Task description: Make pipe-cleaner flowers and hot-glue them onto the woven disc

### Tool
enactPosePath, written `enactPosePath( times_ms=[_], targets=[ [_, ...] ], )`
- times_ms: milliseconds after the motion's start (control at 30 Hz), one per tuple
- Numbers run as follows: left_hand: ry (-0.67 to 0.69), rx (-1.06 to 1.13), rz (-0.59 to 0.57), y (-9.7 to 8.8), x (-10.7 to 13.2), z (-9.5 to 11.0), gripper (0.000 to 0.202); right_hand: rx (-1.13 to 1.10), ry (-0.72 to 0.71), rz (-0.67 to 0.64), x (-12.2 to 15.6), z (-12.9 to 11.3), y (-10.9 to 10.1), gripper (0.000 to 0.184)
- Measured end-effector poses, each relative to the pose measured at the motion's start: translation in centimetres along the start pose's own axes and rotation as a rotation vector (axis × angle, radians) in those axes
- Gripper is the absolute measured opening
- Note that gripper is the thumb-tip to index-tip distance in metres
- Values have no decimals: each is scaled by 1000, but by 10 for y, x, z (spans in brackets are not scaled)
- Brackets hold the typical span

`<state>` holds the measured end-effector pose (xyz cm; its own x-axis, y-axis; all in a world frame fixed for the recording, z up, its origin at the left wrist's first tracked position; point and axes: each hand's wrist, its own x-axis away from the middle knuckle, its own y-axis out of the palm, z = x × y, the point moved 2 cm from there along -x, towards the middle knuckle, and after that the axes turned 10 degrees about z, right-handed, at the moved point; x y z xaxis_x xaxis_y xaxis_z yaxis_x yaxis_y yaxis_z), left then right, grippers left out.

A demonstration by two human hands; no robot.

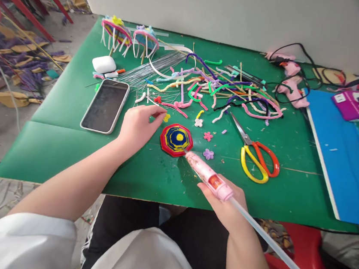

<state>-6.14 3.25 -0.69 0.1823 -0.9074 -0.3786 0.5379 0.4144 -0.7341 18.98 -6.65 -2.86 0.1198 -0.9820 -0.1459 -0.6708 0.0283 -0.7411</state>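
Note:
My left hand is closed in a pinch, and a small yellow flower shows at its fingertips. A pink hot glue gun is gripped in my right hand, with a long translucent glue stick coming out of its back end. The gun's nozzle points at the lower right edge of an octagonal disc wound in red, blue and yellow. This disc lies flat on the green table. To its right lie a pink flower, a purple flower and a white flower.
Scissors lie partly open at the right, near a blue board. A phone is left of my left hand. Pipe cleaners and thin wires cover the middle back. Two small umbrella-like crafts stand behind.

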Motion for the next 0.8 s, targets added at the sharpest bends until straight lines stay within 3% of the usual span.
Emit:
enactPosePath(
  times_ms=[433,500,667,800],
  targets=[
    [-3,46,-3,-2,0,2,18,-14,9,22,-3,-6,-2,21],
    [-10,48,-2,-3,0,2,18,-10,42,111,-3,-3,-4,18],
    [-17,60,-4,-4,0,4,19,167,195,563,-7,21,-24,37],
    [-19,82,1,-5,1,6,19,373,304,547,-16,39,-38,45]
  ],
)
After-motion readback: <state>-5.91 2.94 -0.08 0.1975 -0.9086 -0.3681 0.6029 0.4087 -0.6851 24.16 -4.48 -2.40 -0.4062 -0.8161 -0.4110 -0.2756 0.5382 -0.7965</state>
